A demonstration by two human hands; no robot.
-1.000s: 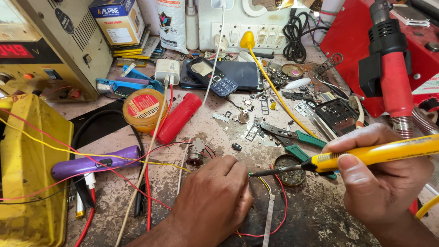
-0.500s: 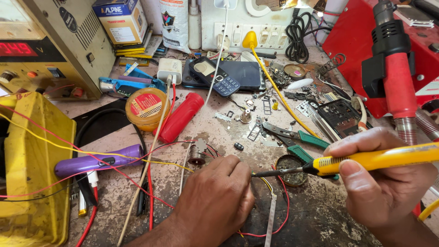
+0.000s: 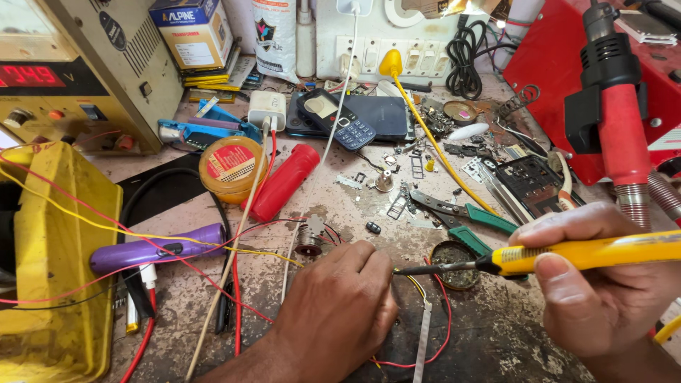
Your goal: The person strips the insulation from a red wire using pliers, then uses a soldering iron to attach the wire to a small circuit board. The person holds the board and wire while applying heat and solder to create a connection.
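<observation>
Right hand's point(image 3: 603, 284) grip pinches a yellow soldering iron point(image 3: 567, 254) level; left hand point(image 3: 340, 312) lies curled, knuckles up.

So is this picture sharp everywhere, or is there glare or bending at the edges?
Head view: mostly sharp around the left hand and the soldering iron in the right hand; light is even with soft shadows; a bright glare spot sits top centre by the switch panel; the power supply at the left edge leans, a wide-lens bend.

Red cylindrical handle point(image 3: 284, 181) mid-bench, round orange tin point(image 3: 231, 164) to its left, purple tool point(image 3: 157, 248) near left, keypad phone point(image 3: 337, 119) far centre, green-handled pliers point(image 3: 464, 216) right, red hot-air gun point(image 3: 618, 106) far right.
</observation>
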